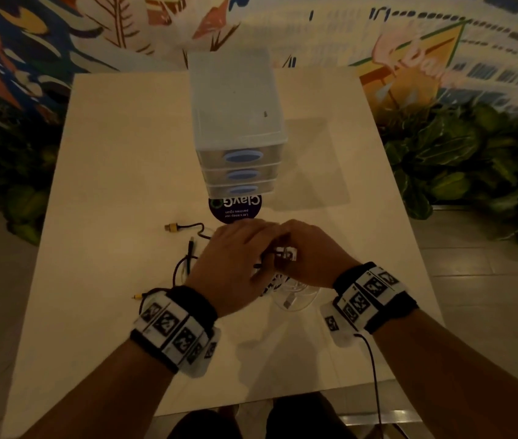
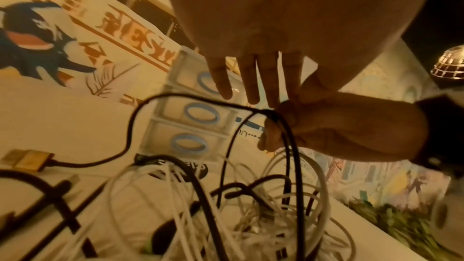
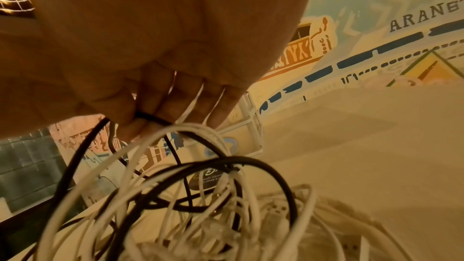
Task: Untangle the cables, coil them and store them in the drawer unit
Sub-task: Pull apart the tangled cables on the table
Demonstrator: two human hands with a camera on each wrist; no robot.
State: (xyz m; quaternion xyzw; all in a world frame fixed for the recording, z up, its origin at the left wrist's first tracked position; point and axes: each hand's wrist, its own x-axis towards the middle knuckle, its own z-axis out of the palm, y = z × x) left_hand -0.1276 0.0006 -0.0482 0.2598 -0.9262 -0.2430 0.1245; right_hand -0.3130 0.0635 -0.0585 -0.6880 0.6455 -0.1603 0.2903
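Both hands over the tangled black and white cables

Right hand pinches a thin black cable; left hand hovers alongside, fingers straight, holding nothing.

Right hand pinching a black cable, tangled white cables below, table

The head view looks steeply down from above onto the table, the drawer unit upper centre, both hands lower centre. The left wrist view sits low and very close, facing along the left hand toward the drawer fronts at frame centre. The right wrist view is equally close under the right hand. Both wrist views share the cable tangle along their lower edge
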